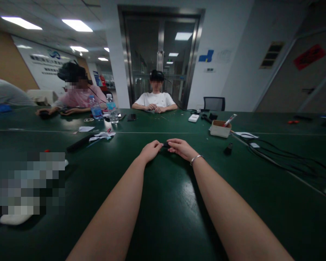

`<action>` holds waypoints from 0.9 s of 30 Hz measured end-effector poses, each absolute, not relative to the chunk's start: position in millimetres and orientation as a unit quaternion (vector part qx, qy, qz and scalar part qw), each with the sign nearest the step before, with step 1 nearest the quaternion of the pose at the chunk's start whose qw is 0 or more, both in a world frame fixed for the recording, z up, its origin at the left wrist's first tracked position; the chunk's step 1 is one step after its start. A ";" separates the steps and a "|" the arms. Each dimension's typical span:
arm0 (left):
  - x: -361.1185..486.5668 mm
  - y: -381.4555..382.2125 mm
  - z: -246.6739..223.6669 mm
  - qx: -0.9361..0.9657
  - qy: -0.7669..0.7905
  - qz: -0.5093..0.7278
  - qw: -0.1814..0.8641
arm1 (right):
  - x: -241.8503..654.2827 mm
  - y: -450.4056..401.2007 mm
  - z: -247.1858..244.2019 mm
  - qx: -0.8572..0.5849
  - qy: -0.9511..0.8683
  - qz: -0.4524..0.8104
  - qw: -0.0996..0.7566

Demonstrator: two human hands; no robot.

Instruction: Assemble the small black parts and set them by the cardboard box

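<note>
Both my arms reach forward over the dark green table (163, 217). Between my hands is a small black object (165, 144), its kind too small and dark to make out. My left hand (151, 150) pinches its left end with thumb and fingers. On the other side, my right hand (180, 148) has its fingers closed on the right end. A silver bracelet (196, 159) circles my right wrist. Right of my hands, a small black block-like item (228, 149) lies on the table.
A small box (220, 129) holding a pen-like item stands at the right, near black cables (285, 152). Two water bottles (112, 110) and crumpled paper (102, 136) are at the left. Across the table sit a person in white (157, 99) and one in pink (78, 96).
</note>
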State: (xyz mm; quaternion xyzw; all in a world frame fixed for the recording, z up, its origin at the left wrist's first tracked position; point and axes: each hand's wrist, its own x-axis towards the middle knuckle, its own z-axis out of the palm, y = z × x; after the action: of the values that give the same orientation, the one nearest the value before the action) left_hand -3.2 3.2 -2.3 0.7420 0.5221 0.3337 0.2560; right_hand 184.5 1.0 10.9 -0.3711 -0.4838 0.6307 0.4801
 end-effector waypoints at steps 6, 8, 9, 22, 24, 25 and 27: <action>-4.3 2.5 -4.3 0.745 0.501 0.350 0.266 | 185.2 2.2 9.5 -0.372 -0.477 0.633 0.483; -4.1 3.4 -5.7 0.745 0.494 0.358 0.271 | 185.4 2.3 9.2 -0.371 -0.477 0.632 0.484; -3.9 4.0 -6.5 0.743 0.491 0.363 0.272 | 185.4 2.4 9.2 -0.371 -0.477 0.632 0.485; -3.0 0.5 -2.7 0.729 0.484 0.406 0.263 | 185.1 4.5 8.9 -0.382 -0.480 0.631 0.475; -2.9 1.1 -3.7 0.728 0.484 0.406 0.265 | 185.2 3.8 9.2 -0.382 -0.480 0.631 0.475; -3.0 1.6 -4.5 0.728 0.484 0.407 0.265 | 185.2 3.5 9.3 -0.383 -0.480 0.630 0.476; -3.1 2.9 -5.9 0.729 0.484 0.407 0.261 | 185.4 3.3 9.2 -0.383 -0.481 0.628 0.476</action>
State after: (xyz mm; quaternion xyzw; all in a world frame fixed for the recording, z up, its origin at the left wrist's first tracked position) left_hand -3.1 2.9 -5.9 0.7292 0.4840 0.4072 0.2613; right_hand 185.4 3.3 9.2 -0.3833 -0.4813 0.6284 0.4760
